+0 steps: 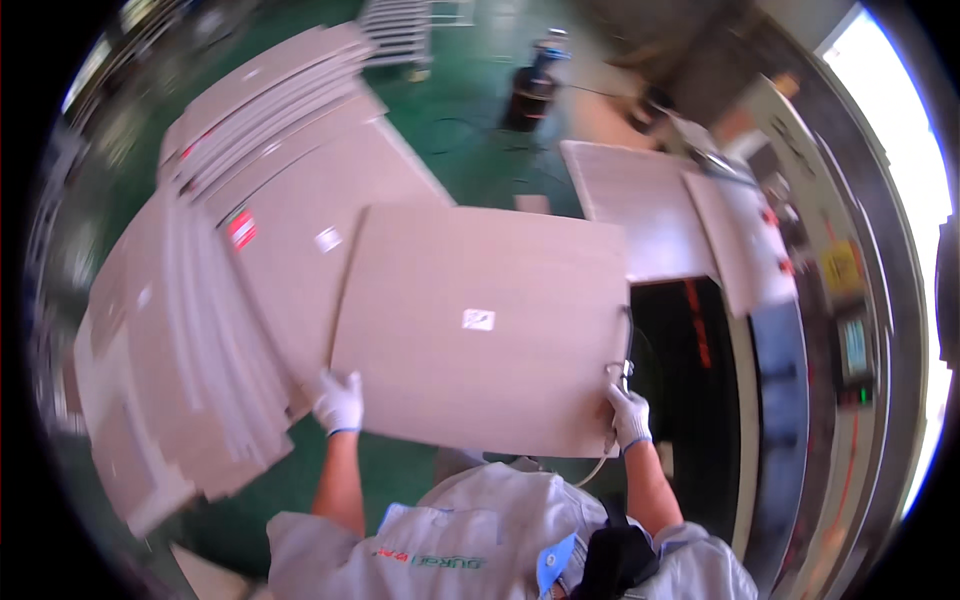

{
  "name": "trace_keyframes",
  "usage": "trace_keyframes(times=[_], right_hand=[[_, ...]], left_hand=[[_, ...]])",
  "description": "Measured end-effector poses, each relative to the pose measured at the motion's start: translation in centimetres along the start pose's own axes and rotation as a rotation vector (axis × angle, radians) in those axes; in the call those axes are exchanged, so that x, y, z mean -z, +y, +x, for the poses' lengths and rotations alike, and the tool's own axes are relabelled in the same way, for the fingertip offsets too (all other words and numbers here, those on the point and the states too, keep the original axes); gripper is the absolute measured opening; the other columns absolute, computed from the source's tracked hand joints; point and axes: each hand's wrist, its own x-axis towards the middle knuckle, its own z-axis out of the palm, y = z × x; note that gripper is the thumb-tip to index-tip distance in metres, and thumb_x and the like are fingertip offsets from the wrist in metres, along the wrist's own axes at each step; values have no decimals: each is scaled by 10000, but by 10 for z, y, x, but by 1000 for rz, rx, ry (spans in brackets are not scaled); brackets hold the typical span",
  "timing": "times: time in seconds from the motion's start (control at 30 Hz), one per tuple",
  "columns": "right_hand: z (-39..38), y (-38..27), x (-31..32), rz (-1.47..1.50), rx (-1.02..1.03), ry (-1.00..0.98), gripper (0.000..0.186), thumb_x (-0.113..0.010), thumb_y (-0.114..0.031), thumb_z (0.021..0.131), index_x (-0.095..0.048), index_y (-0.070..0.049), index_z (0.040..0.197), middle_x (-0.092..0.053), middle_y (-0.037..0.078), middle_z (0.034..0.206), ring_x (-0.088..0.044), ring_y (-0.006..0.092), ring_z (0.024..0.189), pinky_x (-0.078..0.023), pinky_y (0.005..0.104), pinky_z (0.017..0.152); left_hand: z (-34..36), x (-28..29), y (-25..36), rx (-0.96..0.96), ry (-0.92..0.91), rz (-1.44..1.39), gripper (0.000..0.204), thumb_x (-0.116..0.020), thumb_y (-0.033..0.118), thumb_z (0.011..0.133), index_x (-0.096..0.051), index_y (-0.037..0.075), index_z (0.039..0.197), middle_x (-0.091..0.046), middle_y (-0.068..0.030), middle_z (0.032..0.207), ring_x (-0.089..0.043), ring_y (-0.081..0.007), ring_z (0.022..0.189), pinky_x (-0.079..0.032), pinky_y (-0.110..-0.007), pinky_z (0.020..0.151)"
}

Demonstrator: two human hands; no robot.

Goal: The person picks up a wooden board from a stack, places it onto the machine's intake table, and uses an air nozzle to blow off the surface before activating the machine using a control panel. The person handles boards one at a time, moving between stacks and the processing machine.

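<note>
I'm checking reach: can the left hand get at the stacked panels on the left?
Likely yes: the left hand looks close to the stacked panels, nothing visible between, but it seems occupied holding the large panel.

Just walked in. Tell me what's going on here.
A gloved person holds a large flat brown board out in front, the left grip at its left edge and the right grip at its right. A white label sits on its upper face. Piles of similar boards lie to the left; a small screen shows on the right.
</note>
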Motion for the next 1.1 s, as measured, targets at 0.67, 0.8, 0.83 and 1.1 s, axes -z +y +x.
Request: trace_keyframes(times=[0.67,0.8,0.83,1.1], right_hand=[[11,300,643,398,-163,688,229,-780,-232,749,-733,-11,788,-690,78,729,-617,193,611,-493,365,594],[57,337,766,403,-142,715,300,-795,-285,790,-742,0,866,-699,93,758,-631,210,638,-512,390,625],[62,329,786,423,-132,759,316,-793,-304,802,-740,-2,879,-696,93,758,-631,211,642,-512,397,623],[45,358,768,204,-44,705,339,-773,-327,860,-652,-13,890,-678,119,757,-671,241,684,-541,393,665]], left_hand=[[-447,-139,422,-308,-572,-678,518,-808,359,969,-666,-108,794,-641,-61,800,-507,-195,705,-478,-427,687],[-549,-168,489,-198,-718,-689,533,-760,373,1005,-708,-154,1058,-752,-144,1029,-675,-245,844,-565,-417,797],[-568,-181,499,-158,-761,-722,535,-743,379,1016,-705,-152,1076,-755,-153,1043,-692,-259,858,-573,-427,800],[-818,-270,511,137,-1616,-576,655,-451,542,1122,-557,-8,1463,-634,-149,1435,-600,-336,1310,-533,-500,1044]])
